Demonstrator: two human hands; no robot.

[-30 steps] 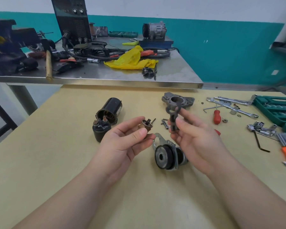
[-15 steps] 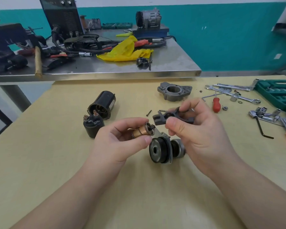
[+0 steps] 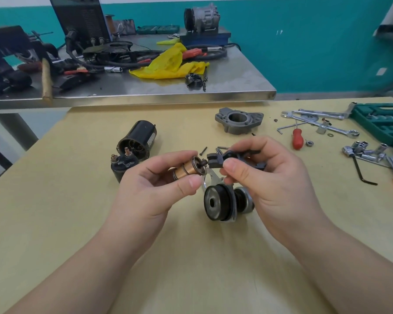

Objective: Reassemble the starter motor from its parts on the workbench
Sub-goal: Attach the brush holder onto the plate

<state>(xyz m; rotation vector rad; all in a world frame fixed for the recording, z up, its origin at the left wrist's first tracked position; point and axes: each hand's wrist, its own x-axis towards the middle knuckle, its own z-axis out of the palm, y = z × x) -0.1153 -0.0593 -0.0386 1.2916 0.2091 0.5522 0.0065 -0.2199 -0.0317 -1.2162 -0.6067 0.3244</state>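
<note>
Starter-motor parts lie spread on the tan workbench (image 3: 77, 223), while the left hand (image 3: 154, 191) pinches a copper-coloured cylindrical plunger (image 3: 186, 171) and the right hand (image 3: 266, 177) pinches a black plastic fork lever (image 3: 220, 158), their ends brought close together above the bench, probably for hooking together.
</note>
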